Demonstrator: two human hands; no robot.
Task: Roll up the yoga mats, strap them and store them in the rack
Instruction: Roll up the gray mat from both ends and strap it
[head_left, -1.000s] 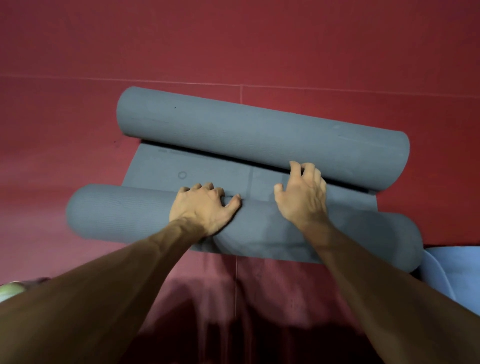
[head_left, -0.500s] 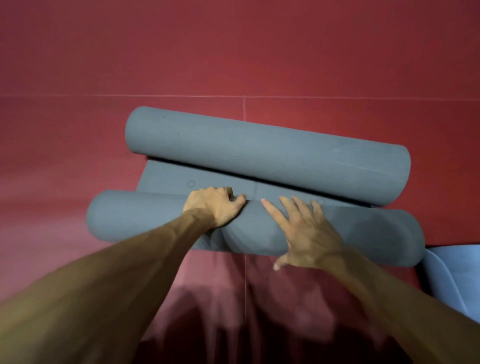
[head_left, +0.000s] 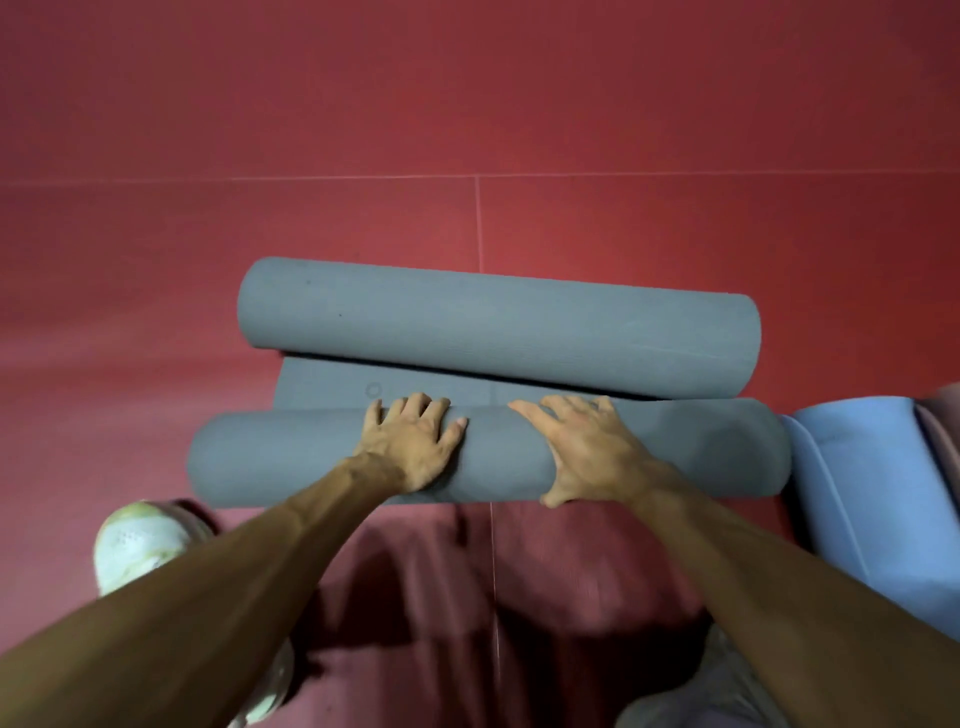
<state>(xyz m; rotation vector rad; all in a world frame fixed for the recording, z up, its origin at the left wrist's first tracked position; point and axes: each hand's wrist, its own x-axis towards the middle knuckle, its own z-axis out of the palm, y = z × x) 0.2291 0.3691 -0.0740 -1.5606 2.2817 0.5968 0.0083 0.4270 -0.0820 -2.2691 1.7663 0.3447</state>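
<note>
Left hand (head_left: 415, 441) and right hand (head_left: 587, 447) press flat, fingers spread, on near roll (head_left: 291, 462), gripping nothing. The roll lies on the floor (head_left: 467, 104), close to far roll (head_left: 493, 327). Risk: an uneven push skews it and the ends telescope. Blue mat (head_left: 872, 493) is cut off; no strap or rack visible.

Both bare forearms reach forward. The left hand (head_left: 415, 441) lies palm-down on the near grey roll (head_left: 291, 462), fingers spread; the right hand (head_left: 587, 447) likewise, thumb low on its near side.

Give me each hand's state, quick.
Left hand: open, pressing flat on the near grey roll.
Right hand: open, pressing the same roll.
</note>
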